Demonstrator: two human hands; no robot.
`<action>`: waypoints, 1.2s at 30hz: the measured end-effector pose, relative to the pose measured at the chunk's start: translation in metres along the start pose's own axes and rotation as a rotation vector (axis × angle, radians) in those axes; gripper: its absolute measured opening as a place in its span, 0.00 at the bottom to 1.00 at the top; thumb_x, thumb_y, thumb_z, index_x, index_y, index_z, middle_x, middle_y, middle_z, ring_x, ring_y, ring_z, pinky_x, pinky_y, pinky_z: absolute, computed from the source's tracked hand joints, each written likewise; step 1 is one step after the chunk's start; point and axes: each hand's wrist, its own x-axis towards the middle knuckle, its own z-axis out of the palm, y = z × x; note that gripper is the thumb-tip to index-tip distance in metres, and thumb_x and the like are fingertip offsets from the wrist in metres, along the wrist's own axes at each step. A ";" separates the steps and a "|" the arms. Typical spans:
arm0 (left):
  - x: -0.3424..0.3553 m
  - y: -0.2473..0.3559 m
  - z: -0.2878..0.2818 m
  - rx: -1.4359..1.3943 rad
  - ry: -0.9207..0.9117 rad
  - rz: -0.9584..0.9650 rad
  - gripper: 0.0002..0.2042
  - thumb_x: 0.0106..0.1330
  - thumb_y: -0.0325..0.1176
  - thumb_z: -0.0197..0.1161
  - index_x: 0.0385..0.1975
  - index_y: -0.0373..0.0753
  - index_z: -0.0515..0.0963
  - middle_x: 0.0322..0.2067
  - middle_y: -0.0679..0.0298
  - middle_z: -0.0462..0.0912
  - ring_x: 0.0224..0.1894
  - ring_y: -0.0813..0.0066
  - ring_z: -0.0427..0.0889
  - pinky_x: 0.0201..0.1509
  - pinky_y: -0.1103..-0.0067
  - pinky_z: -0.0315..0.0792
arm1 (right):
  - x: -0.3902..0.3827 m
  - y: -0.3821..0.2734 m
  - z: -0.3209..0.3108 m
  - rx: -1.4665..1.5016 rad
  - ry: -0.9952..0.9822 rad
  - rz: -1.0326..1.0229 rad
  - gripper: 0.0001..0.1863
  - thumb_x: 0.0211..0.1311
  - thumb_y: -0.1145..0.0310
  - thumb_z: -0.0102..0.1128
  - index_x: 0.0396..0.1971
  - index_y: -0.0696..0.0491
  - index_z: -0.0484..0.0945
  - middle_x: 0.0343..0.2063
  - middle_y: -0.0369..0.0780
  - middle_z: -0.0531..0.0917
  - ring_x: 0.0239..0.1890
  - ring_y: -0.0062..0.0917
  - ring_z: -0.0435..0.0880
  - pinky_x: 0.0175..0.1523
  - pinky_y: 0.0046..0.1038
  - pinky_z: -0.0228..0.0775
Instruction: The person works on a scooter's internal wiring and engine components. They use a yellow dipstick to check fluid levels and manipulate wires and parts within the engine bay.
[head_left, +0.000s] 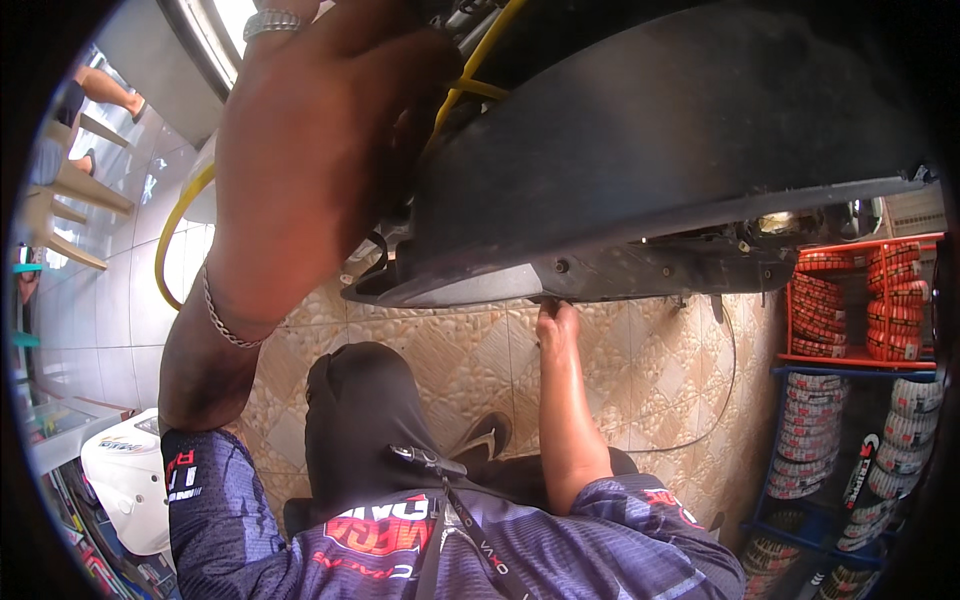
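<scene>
A large black plastic scooter body panel spans the upper middle and right. My left hand is raised close to the camera at the panel's left end, near a yellow hose. Its fingers are dark, blurred and turned away, so their grip is hidden. Lower down, my right hand reaches up to the bottom edge of a black underside piece with bolt holes. That edge hides most of its fingers, and I cannot make out anything held.
Red-wrapped tyres fill an orange rack on the right, above a blue rack of more tyres. A white plastic fairing stands at the lower left. Another person's leg shows at upper left. Patterned tiles cover the floor.
</scene>
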 end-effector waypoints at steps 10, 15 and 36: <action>-0.010 -0.003 0.014 -0.125 0.079 -0.052 0.09 0.48 0.25 0.68 0.31 0.39 0.84 0.36 0.59 0.79 0.54 0.55 0.78 0.52 0.68 0.76 | -0.009 -0.010 -0.015 -0.676 0.016 -0.164 0.06 0.66 0.82 0.56 0.41 0.61 0.79 0.38 0.44 0.84 0.30 0.28 0.86 0.30 0.30 0.84; -0.013 -0.011 0.013 -0.090 0.110 0.055 0.08 0.52 0.27 0.65 0.32 0.38 0.83 0.35 0.59 0.78 0.55 0.56 0.77 0.52 0.69 0.76 | -0.008 -0.020 -0.021 -0.866 -0.094 -0.286 0.08 0.68 0.79 0.59 0.45 0.58 0.81 0.39 0.41 0.85 0.33 0.28 0.87 0.35 0.30 0.84; -0.016 0.005 0.018 -0.040 0.047 -0.132 0.07 0.50 0.26 0.67 0.28 0.45 0.83 0.36 0.68 0.81 0.58 0.59 0.75 0.51 0.70 0.77 | -0.023 -0.043 -0.030 -1.154 -0.528 -0.283 0.12 0.62 0.71 0.73 0.41 0.61 0.81 0.31 0.36 0.84 0.30 0.19 0.82 0.35 0.23 0.77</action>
